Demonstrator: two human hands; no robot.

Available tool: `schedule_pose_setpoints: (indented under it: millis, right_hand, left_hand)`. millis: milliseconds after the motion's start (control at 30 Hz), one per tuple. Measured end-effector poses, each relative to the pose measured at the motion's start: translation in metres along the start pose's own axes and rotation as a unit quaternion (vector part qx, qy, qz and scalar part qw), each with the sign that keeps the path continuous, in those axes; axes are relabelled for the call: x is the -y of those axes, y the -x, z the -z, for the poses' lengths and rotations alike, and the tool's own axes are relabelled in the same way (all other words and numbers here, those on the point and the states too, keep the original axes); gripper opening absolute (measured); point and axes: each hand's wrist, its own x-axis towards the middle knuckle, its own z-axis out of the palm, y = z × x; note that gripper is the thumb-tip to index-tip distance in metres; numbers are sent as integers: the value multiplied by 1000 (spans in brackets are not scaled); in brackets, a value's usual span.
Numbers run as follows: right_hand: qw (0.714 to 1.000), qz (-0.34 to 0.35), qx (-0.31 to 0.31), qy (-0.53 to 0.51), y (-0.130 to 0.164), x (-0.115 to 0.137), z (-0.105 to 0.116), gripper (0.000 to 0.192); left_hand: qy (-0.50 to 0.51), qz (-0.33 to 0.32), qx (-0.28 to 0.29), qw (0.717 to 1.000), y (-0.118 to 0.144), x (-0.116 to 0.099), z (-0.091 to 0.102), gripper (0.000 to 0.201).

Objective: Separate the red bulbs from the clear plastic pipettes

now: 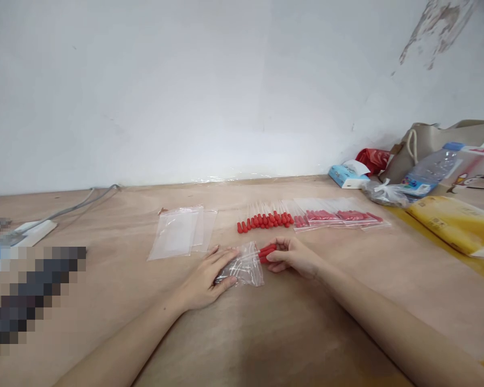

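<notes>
Clear plastic bag (242, 267) pinned flat on the bench (266, 333) by the left hand (207, 277), steadying it; right hand (292, 256) pinches red-tipped droppers (267, 251) at its mouth.

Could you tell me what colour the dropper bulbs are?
Red, on the droppers seen in the head view.

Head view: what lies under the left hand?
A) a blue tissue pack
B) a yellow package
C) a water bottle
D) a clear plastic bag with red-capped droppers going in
D: the left hand presses flat on the clear bag while the right hand holds the red-capped droppers at its mouth.
</notes>
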Motion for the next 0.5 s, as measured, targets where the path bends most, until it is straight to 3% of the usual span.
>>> schedule_pose_setpoints:
  millis: [100, 267, 400, 500]
  right_hand:
    - [998, 7, 2, -69, 2, 1, 4, 26]
    - [995, -9, 1, -95, -1, -2, 4, 23]
    - [997, -20, -11, -74, -2, 6, 11, 23]
    - [999, 16, -18, -34, 6, 27, 28, 24]
  left_hand:
    - [0, 1, -3, 1000, 0, -1, 0, 51]
    - [-6, -1, 12, 1000, -1, -1, 1, 51]
    - [-23, 4, 21, 1000, -1, 0, 0, 52]
    - [-47, 5, 36, 998, 1, -1, 1, 51]
